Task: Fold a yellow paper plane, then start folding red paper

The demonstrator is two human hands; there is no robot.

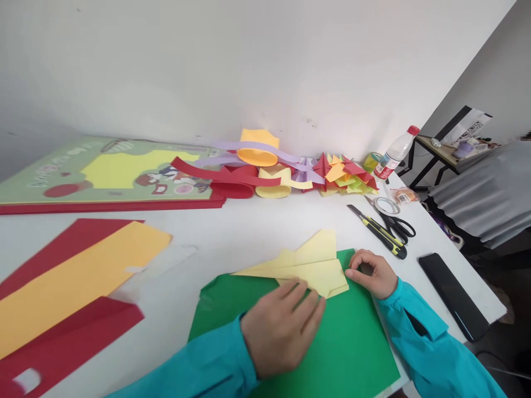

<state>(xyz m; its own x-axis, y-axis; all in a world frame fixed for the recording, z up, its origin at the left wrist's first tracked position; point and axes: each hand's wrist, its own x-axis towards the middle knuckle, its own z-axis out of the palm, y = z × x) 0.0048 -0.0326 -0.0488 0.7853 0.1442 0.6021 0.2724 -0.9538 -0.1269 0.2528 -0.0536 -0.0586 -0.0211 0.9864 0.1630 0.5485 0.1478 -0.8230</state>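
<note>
A pale yellow folded paper plane (311, 270) lies on a green sheet (348, 337), its narrow point to the left and one wing raised at the back. My left hand (286, 326) rests over its near edge, fingers stretched out flat and slightly spread. Beside the plane's right end is my right hand (371, 273), fingers curled, thumb and forefinger tips close together. Whether anything thin is between those tips I cannot make out. The green sheet's far left corner is bent.
On the left lie red paper (83, 342) and orange paper (83, 276). Behind stand paper rings (259, 152) and folded stars (344, 174). To the right are a cutter (379, 232), scissors (396, 224), tape (386, 205), a bottle (394, 155) and a black phone (454, 296) near the table edge.
</note>
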